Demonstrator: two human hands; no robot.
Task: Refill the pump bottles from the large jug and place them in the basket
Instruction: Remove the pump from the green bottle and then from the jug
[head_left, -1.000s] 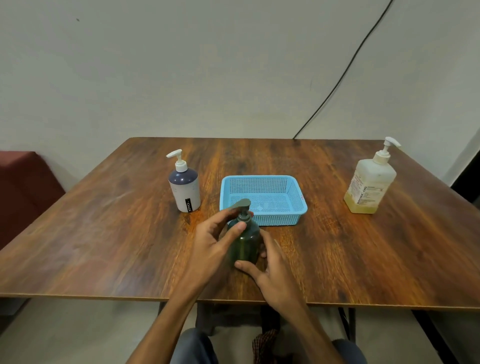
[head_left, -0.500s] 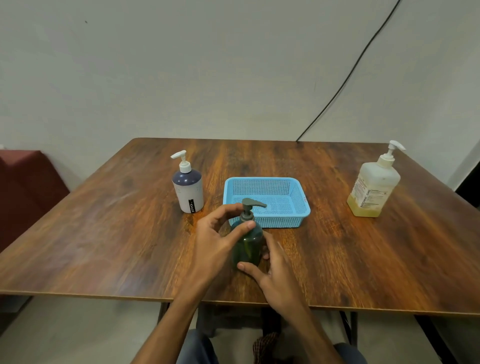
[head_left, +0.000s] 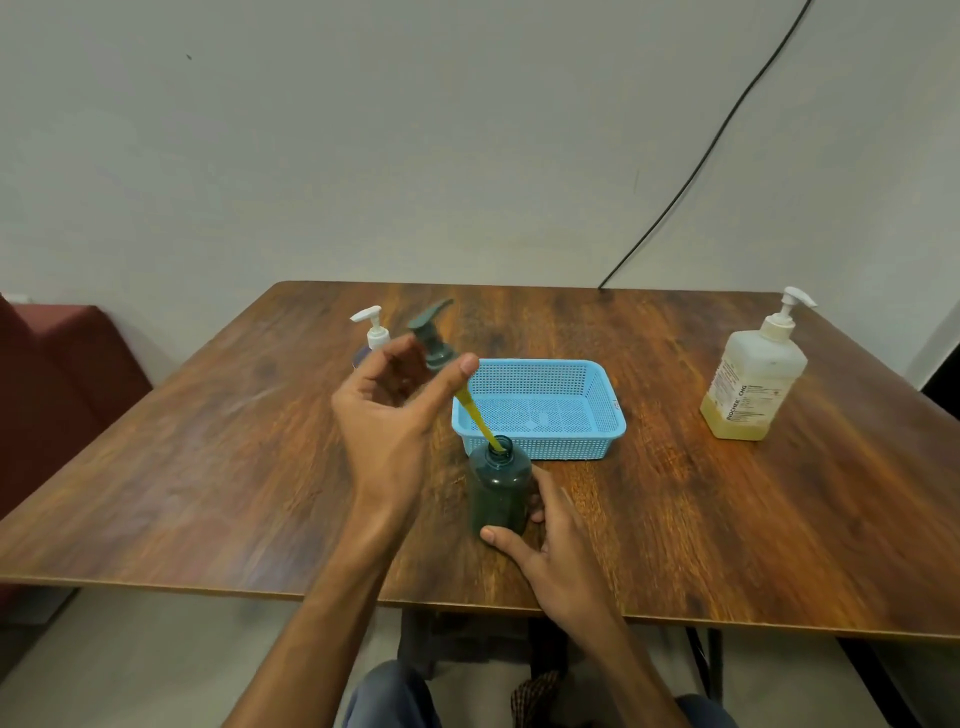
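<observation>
A dark green bottle (head_left: 500, 488) stands upright near the table's front edge, its neck uncovered. My right hand (head_left: 540, 540) grips its base. My left hand (head_left: 400, 415) holds the green pump head (head_left: 432, 332) raised and tilted left; its yellow tube (head_left: 475, 418) still dips into the bottle's neck. A blue mesh basket (head_left: 602, 426) sits just behind the bottle with nothing in it. The large pale jug (head_left: 753, 379) with yellowish liquid and a white pump stands at the right. A white and purple pump bottle (head_left: 375, 338) is partly hidden behind my left hand.
The wooden table (head_left: 208, 467) has bare surface to the left and right of my hands. A dark red seat (head_left: 57, 374) stands beyond the table's left edge. A black cable (head_left: 701, 161) runs down the wall to the table's back edge.
My left hand has lifted the pump head up and left off the green bottle, drawing the yellow tube mostly out. My right hand stays on the bottle.
</observation>
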